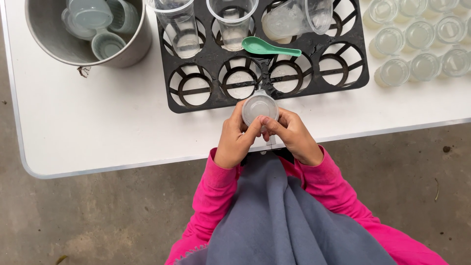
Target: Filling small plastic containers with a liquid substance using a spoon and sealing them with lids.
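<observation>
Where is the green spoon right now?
The green spoon lies on the black tray, top middle of the head view, between two upright clear cups and a tipped one.

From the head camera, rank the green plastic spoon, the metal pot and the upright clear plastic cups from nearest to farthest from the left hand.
Measured from the left hand, which holds the small clear lidded container:
1. Green plastic spoon, lying on the black tray, just above the hands.
2. Upright clear plastic cups, on the tray's far row.
3. Metal pot, at the far left corner.

steel pot (132,49): top cut off | small cup (260,109): contents unclear
</observation>
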